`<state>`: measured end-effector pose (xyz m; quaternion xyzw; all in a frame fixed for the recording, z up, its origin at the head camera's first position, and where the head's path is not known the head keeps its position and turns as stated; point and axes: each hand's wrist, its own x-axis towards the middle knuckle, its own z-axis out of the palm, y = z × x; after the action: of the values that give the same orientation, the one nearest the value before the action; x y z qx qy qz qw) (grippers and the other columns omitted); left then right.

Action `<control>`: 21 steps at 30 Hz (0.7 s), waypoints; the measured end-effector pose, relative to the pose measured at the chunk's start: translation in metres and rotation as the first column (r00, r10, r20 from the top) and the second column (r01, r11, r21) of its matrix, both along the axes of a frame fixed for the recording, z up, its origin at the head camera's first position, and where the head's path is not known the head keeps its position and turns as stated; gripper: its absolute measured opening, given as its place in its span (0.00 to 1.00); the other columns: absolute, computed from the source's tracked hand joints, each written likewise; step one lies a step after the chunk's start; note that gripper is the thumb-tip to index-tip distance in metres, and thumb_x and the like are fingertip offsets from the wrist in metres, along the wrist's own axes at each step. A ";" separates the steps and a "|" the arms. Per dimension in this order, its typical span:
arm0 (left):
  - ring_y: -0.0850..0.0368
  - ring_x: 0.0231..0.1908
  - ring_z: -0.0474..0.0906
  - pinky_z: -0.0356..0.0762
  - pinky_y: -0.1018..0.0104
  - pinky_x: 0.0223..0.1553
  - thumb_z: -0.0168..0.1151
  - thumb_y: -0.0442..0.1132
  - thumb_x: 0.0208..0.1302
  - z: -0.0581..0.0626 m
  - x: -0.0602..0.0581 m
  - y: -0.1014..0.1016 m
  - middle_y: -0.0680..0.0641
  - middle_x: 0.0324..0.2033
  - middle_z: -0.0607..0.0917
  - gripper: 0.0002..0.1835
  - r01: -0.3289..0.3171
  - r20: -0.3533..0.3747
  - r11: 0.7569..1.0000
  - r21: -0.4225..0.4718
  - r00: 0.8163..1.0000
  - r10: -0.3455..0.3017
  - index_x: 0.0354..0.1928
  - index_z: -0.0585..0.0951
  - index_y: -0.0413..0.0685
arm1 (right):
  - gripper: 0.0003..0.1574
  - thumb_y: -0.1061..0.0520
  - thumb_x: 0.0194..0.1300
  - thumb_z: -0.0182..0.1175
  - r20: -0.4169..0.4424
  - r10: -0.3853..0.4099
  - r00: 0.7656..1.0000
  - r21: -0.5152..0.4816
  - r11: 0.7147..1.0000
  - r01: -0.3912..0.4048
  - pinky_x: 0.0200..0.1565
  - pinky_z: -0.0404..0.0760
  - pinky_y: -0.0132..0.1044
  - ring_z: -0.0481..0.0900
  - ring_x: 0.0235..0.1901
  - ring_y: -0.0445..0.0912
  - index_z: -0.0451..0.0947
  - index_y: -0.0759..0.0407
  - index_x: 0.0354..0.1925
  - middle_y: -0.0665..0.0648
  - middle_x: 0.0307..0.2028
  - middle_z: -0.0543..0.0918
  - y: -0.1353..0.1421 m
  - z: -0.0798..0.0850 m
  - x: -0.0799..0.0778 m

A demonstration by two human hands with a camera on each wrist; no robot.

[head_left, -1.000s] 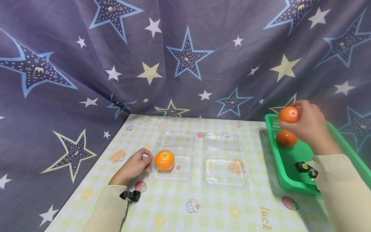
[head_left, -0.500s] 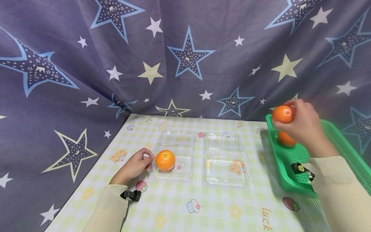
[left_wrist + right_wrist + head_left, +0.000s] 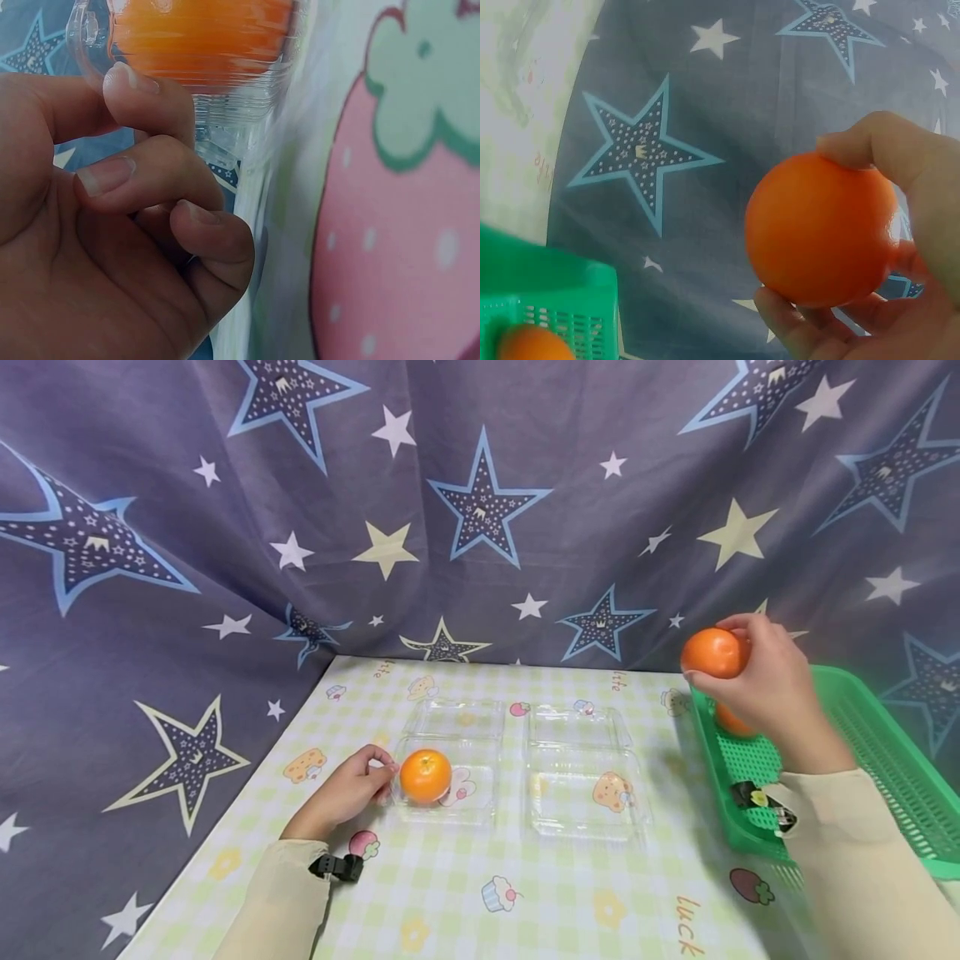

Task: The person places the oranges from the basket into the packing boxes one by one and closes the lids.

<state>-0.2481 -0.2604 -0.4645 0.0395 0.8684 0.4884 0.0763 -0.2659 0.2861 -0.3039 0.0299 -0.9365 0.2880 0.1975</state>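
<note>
Held up over the left rim of the green basket, an orange is gripped by my right hand. The right wrist view shows thumb above and fingers below this orange. My left hand pinches the left edge of a clear plastic container, its other fingers curled in. Another orange sits in the left side of this container's base. Up close, the left wrist view shows that orange through the ribbed clear wall, beside my index fingertip.
A second clear container lies open to the right, its lid folded back. The green basket stands at the table's right with another orange inside, partly hidden by my right hand. A star-patterned curtain hangs behind the checked tablecloth.
My right hand has moved left with its orange, from above the basket's inside to its left rim. The left hand and the containers have stayed in place.
</note>
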 end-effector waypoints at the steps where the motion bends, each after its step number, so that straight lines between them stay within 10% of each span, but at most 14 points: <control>1: 0.51 0.23 0.72 0.68 0.64 0.28 0.56 0.44 0.79 0.000 0.000 0.000 0.49 0.20 0.76 0.12 0.000 0.000 1.000 0.000 1.000 0.000 0.50 0.71 0.43 | 0.50 0.41 0.59 0.75 0.000 -0.001 1.000 -0.004 1.000 0.001 0.49 0.71 0.68 0.67 0.57 0.68 0.64 0.62 0.67 0.70 0.62 0.70 -0.001 0.000 0.001; 21: 0.51 0.23 0.72 0.68 0.64 0.29 0.55 0.46 0.79 0.003 0.001 0.001 0.48 0.20 0.77 0.12 -0.002 0.014 1.000 -0.015 1.000 0.002 0.51 0.71 0.44 | 0.49 0.44 0.55 0.78 -0.055 0.012 0.998 -0.134 0.991 -0.019 0.47 0.75 0.56 0.75 0.53 0.63 0.67 0.58 0.67 0.65 0.61 0.75 -0.027 -0.007 0.011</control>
<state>-0.2468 -0.2593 -0.4616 0.0347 0.8714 0.4824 0.0824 -0.2552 0.2590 -0.3109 0.0318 -0.9089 0.3513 0.2223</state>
